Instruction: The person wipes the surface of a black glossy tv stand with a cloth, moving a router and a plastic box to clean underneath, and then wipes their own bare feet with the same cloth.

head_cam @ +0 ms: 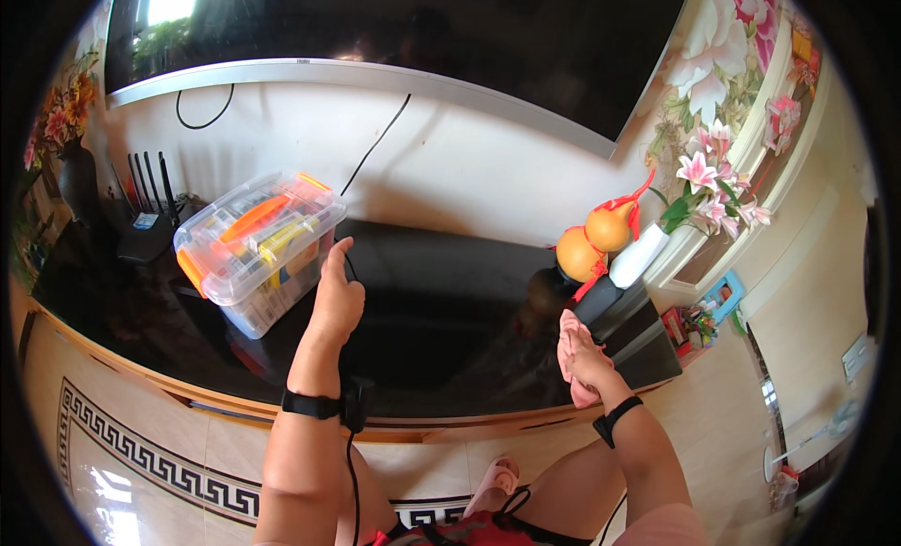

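Observation:
My right hand (586, 356) presses a folded pink cloth (571, 328) on the glossy black top of a TV cabinet (450, 335), toward its right end. My left hand (341, 296) is seen edge-on, close to the right side of a clear plastic storage box (264, 247) with orange latches and an orange handle. Whether it touches the box cannot be made out, and some of its fingers are hidden. Packets and small boxes show through the box's walls and lid. Each forearm wears a black strap.
A golden gourd ornament (583, 254) with red cord and a white vase (639, 254) of pink lilies stand beyond my right hand. A black router (148, 229) and a dark vase (79, 183) are at left. Above hangs a Haier television (394, 78); a cable (376, 144) drops from it.

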The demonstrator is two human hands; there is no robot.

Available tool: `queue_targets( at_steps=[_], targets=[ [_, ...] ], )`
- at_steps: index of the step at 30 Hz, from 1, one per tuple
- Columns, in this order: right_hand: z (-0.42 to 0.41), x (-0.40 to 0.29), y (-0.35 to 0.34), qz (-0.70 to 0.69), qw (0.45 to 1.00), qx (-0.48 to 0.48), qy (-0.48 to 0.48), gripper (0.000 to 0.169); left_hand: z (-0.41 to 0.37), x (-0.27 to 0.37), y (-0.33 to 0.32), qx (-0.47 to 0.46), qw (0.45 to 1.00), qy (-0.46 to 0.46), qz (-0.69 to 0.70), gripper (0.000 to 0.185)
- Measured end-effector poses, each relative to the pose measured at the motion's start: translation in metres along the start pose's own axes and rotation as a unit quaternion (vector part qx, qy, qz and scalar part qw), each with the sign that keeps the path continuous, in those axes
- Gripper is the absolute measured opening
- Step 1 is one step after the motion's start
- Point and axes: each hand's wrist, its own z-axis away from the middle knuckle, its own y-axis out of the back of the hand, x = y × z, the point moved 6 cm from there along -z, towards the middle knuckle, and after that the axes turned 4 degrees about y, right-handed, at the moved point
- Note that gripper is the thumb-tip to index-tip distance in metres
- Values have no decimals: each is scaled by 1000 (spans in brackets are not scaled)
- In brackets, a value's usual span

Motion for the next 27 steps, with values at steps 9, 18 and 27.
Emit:
queue_targets(
  at_steps=[9,18,27],
  targets=[
    [-13,-267,-44,-380,903,-38,195,14,7,17,0,-10,999,-20,-43,65],
    [-84,-414,-77,-190,866,-26,461,18,-3,4,-6,-6,1000,6,13,15],
    [-111,-177,-10,-79,971,14,225,83,-1,14,8,-7,999,-3,35,15]
  ],
)
